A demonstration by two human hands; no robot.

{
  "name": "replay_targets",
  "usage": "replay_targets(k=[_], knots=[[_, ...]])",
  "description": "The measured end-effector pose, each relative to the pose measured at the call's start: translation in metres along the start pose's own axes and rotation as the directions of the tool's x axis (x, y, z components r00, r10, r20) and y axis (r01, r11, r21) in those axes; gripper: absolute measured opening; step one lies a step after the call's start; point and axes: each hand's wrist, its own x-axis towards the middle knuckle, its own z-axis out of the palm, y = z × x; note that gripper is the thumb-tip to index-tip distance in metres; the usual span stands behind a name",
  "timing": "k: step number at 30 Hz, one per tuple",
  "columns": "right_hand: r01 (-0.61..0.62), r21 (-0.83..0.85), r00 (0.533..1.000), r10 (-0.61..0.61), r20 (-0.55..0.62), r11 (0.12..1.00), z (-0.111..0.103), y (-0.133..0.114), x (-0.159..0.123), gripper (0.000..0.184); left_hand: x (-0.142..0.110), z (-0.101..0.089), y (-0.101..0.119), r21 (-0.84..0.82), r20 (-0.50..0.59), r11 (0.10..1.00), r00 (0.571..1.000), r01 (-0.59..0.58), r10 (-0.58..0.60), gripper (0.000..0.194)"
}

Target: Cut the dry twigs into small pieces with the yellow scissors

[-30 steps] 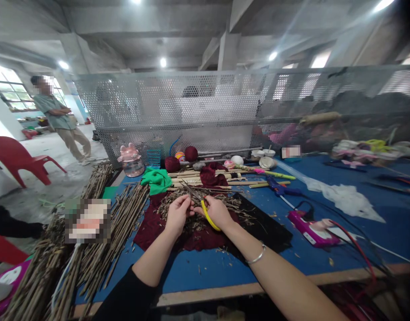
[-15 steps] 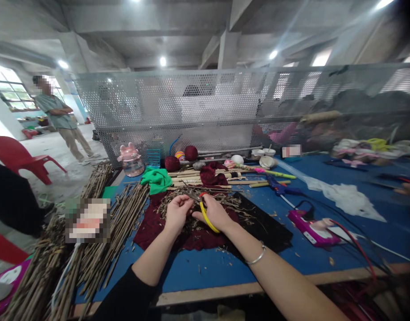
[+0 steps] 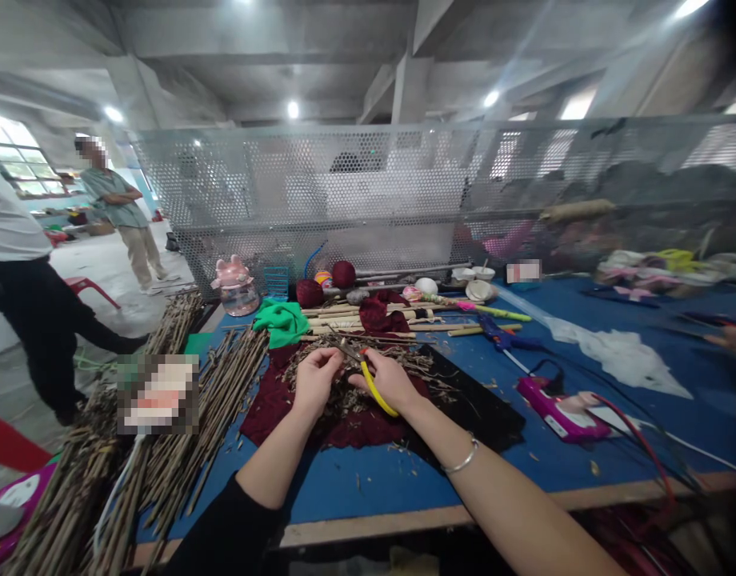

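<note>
My right hand [image 3: 390,382] is closed around yellow-handled shears [image 3: 377,392] with a bit of red near the pivot. Their metal blades point up and left, toward the fingertips of my left hand [image 3: 313,380]. That hand is closed in a pinch; whatever sits between its fingers is too small to make out. Under and behind both hands spreads a heap of short dry twigs [image 3: 416,362]. The heap lies on a dark red cloth [image 3: 266,416], with a black sheet [image 3: 494,412] showing to the right.
Bundled long sticks [image 3: 206,420] lie at left beside a pixelated object. Behind the hands are a green cloth [image 3: 282,322], a pink-lidded bottle [image 3: 234,288] and yarn balls [image 3: 344,274]. At right are a blue glue gun [image 3: 494,334], a purple power strip [image 3: 563,412] with cords, and white plastic [image 3: 632,360].
A person in a white top and dark trousers has stepped into view at far left, covering most of the red chair. My hands stay nearly in place, the shears shifting slightly.
</note>
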Motion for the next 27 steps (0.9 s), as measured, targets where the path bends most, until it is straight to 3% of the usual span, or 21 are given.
replay_targets(k=[6, 9, 18, 27], knots=[[0.018, 0.099, 0.998, -0.023, 0.050, 0.995, 0.003, 0.003, 0.000, 0.029, -0.003, 0.003, 0.001, -0.027, 0.081, 0.999, 0.996, 0.022, -0.020, 0.033], [0.011, 0.032, 1.000, -0.011, -0.005, 0.999, 0.007, 0.002, 0.000, 0.036, -0.004, 0.002, 0.001, 0.009, 0.077, 1.000, 0.997, 0.011, -0.012, 0.030], [0.154, -0.070, 0.974, -0.163, -0.154, 0.986, 0.013, -0.001, 0.000, 0.040, -0.008, 0.007, -0.004, 0.006, 0.083, 1.000, 0.996, 0.012, -0.012, 0.028], [0.005, -0.038, 0.998, -0.007, -0.064, 0.999, 0.016, -0.001, -0.002, 0.046, -0.012, 0.009, -0.002, 0.028, 0.014, 0.999, 1.000, -0.025, 0.024, 0.024]])
